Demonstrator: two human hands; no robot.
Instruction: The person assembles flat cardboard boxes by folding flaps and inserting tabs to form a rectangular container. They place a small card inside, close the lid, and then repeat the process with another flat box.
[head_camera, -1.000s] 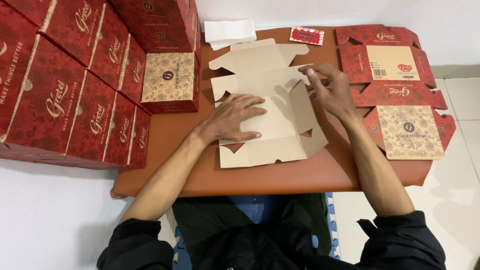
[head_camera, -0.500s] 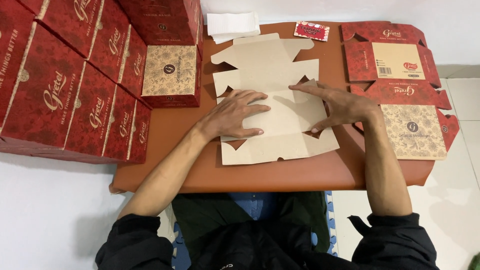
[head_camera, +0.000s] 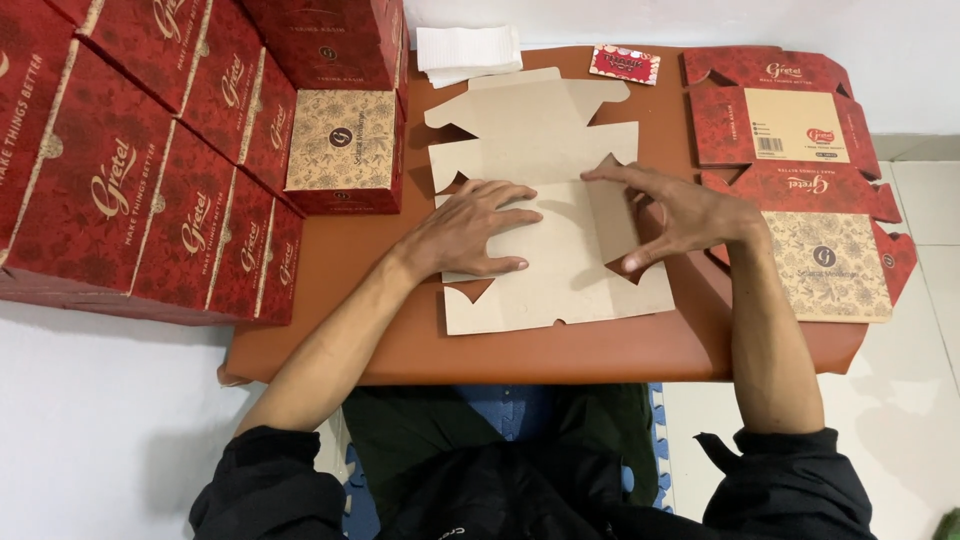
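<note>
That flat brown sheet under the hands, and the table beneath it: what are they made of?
The sheet looks like thin cardboard: matte, brown, die-cut with notches and creased fold lines. The left hand lies flat on it; the right hand arches over its edge. The table has a smooth orange-brown top, perhaps laminate or vinyl; hard to tell.

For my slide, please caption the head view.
Both hands, left and right, press a flat brown box blank on the table.

My left hand (head_camera: 478, 228) lies flat, palm down, fingers spread and pointing to 3 o'clock, forearm running back to 7. My right hand (head_camera: 680, 212) is arched, fingers splayed toward 9, thumb tip pressed down, forearm back to 5. Sleeves pushed up.
</note>
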